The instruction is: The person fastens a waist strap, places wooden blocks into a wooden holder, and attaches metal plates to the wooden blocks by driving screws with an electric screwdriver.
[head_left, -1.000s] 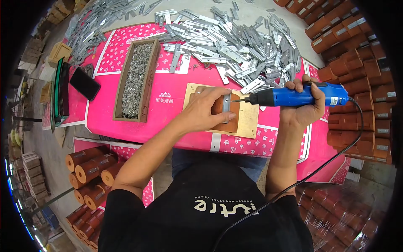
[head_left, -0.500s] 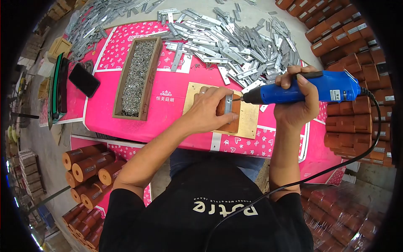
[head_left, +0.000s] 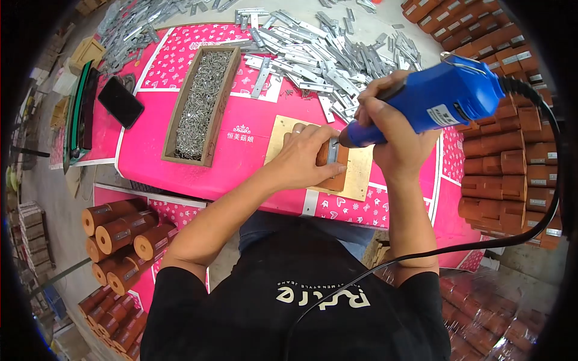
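My right hand (head_left: 400, 123) is wrapped round a blue electric screwdriver (head_left: 448, 96), its body tilted and its nose down at the workpiece. My left hand (head_left: 304, 157) grips a reddish-brown wooden block (head_left: 341, 157) with fingers on the far side and thumb on the near side. A grey metal plate (head_left: 333, 150) lies on the block, under the screwdriver's nose. The bit and any screw are hidden by the tool. Beneath the block is a yellowish board (head_left: 358, 186) on the pink-covered table.
A wooden box of screws (head_left: 205, 102) stands left of my hands. Loose metal plates (head_left: 313, 66) are heaped at the back. A black phone (head_left: 120, 101) lies on the left. Brown wooden pieces are stacked right (head_left: 494, 180) and lower left (head_left: 123, 231). The tool's cord (head_left: 481, 243) crosses my right arm.
The screwdriver has tilted more upright, its nose moving down onto the plate; the bit that showed before is now hidden. My left hand keeps its grip on the block.
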A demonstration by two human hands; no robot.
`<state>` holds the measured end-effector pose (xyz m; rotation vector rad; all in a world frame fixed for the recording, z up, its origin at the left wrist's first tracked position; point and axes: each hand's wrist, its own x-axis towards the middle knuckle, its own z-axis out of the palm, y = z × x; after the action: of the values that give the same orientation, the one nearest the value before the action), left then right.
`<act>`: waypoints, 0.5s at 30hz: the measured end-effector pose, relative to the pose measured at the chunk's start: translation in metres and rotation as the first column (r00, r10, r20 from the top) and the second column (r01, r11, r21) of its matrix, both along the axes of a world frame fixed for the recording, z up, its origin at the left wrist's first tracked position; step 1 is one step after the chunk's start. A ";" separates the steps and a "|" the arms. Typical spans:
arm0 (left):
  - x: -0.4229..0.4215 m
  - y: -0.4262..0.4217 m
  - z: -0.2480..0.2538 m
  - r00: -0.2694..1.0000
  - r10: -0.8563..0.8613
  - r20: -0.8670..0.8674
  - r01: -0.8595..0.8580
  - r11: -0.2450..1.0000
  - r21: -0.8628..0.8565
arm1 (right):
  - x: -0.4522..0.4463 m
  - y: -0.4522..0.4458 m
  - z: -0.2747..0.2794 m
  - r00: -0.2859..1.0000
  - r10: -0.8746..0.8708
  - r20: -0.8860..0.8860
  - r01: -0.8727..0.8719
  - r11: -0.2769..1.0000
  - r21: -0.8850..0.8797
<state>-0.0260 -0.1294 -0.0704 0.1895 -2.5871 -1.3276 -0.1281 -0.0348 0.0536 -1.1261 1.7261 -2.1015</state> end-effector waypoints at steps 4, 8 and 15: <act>0.000 -0.001 -0.004 0.999 0.003 -0.037 -0.003 1.000 0.008 | 0.006 -0.008 0.001 0.999 0.038 -0.022 -0.037 0.998 0.046; -0.001 -0.002 -0.003 0.999 -0.013 0.032 0.012 0.999 0.031 | 0.006 -0.010 -0.005 0.996 0.070 -0.056 -0.067 0.996 0.059; -0.001 -0.001 -0.009 1.000 0.001 0.001 -0.001 1.000 0.023 | 0.002 -0.012 -0.011 0.993 0.097 0.062 -0.097 0.995 -0.005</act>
<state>-0.0266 -0.1306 -0.0794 0.1954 -2.5736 -1.3578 -0.1266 -0.0471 0.0421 -1.1103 1.6083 -2.0587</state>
